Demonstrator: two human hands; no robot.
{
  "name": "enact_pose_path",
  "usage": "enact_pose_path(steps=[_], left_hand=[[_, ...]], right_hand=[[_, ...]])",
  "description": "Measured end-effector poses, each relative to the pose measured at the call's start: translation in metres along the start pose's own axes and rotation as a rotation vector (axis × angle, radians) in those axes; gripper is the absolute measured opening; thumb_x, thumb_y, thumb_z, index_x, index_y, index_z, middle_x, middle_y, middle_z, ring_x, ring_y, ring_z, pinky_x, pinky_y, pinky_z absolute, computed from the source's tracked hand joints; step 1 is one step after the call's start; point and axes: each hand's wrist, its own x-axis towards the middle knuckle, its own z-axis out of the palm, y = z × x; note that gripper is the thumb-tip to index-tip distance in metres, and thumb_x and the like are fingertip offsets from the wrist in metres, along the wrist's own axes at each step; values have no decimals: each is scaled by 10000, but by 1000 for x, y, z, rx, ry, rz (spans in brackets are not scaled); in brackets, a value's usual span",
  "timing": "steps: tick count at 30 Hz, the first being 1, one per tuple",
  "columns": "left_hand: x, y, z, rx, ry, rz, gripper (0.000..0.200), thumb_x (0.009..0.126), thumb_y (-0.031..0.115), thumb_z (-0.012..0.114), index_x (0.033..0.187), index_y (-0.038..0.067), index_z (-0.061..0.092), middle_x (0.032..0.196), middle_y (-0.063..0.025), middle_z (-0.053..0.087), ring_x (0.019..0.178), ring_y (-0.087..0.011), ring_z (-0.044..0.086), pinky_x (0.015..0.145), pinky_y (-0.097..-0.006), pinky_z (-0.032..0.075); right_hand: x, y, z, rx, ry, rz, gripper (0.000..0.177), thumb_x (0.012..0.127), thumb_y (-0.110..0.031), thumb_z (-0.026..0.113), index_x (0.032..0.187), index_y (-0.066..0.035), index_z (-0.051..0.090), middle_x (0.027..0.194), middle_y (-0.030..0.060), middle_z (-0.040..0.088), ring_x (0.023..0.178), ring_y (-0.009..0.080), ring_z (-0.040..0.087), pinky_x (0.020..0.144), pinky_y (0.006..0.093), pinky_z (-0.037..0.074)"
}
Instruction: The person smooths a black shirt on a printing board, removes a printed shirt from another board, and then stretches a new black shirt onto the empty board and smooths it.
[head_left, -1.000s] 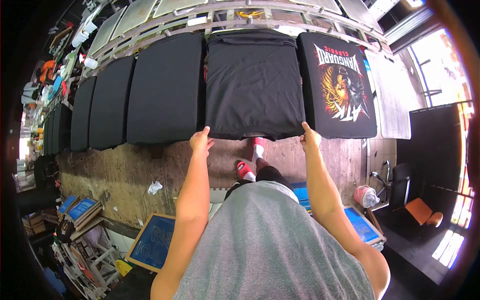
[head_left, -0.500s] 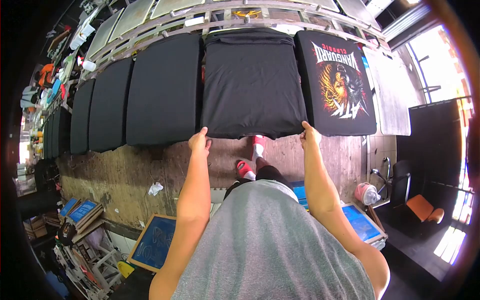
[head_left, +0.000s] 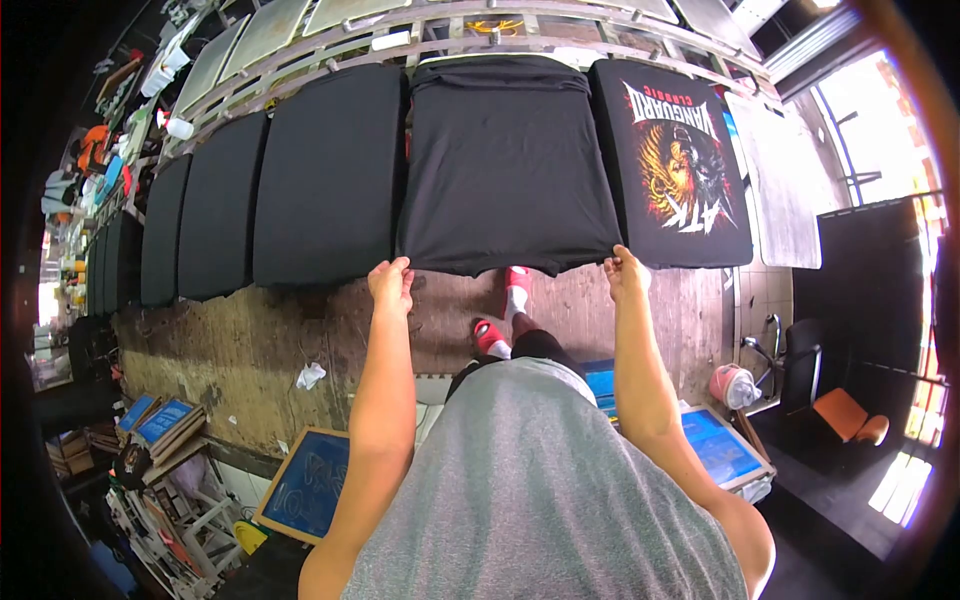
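A black T-shirt (head_left: 505,170) lies over the board in front of me, its far end bunched into folds. My left hand (head_left: 391,283) pinches the near left corner of its hem. On the other side, my right hand (head_left: 627,272) is closed on the near right corner. Between the two hands the hem stretches taut and sags a little in the middle. To the right lies a printed black T-shirt (head_left: 685,165) with "Vanguard Classic" lettering and a gold and white picture. A plain black shirt (head_left: 328,180) covers the board on the left.
More black-covered boards (head_left: 222,205) line up leftward, and a bare board (head_left: 785,180) stands at the right end. Metal rails (head_left: 450,22) run behind. Wood-framed screens (head_left: 310,485) stand behind me at both sides. A crumpled white scrap (head_left: 311,376) lies on the floor.
Both hands have moved slightly outward, away from each other. The T-shirt's near hem is wider and straighter between them.
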Motion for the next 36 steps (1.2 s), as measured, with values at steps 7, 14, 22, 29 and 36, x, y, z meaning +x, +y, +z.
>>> enact_pose_path(steps=[7,14,22,29,36], left_hand=[[-6,0,-9,5,-30,-6,744,815,-63,752,1458,-8,382,1124,-135,605,890,-198,638,852,-348,573],[7,-14,-23,-17,-98,-39,750,810,-74,743,1463,17,385,1101,-129,610,863,-184,634,797,-350,577],[22,-43,-9,9,60,-89,506,832,-71,732,1289,23,536,1020,-97,642,819,-193,647,783,-354,593],[-14,-81,6,15,-154,-286,319,993,184,505,1265,19,482,1184,-221,631,1055,-370,666,982,-541,556],[-45,-111,44,-381,-316,-570,351,967,141,524,1268,-37,480,1317,-244,515,1243,-443,561,1153,-598,411]], right_hand=[[-5,1,-9,2,-18,2,198,821,20,803,817,11,605,760,95,572,626,198,583,653,338,598],[-2,14,-17,-23,21,3,208,822,17,802,803,11,595,767,101,581,631,201,590,648,333,598],[26,48,-24,-38,7,-21,169,919,-74,753,893,33,625,812,120,619,685,232,650,671,359,633],[-8,78,-33,-172,-124,139,243,984,-155,581,1096,60,599,1047,167,649,1017,389,706,838,507,616],[-35,105,-13,-116,-482,555,80,924,-101,550,963,-40,581,1110,156,604,1204,415,598,1034,588,469]])
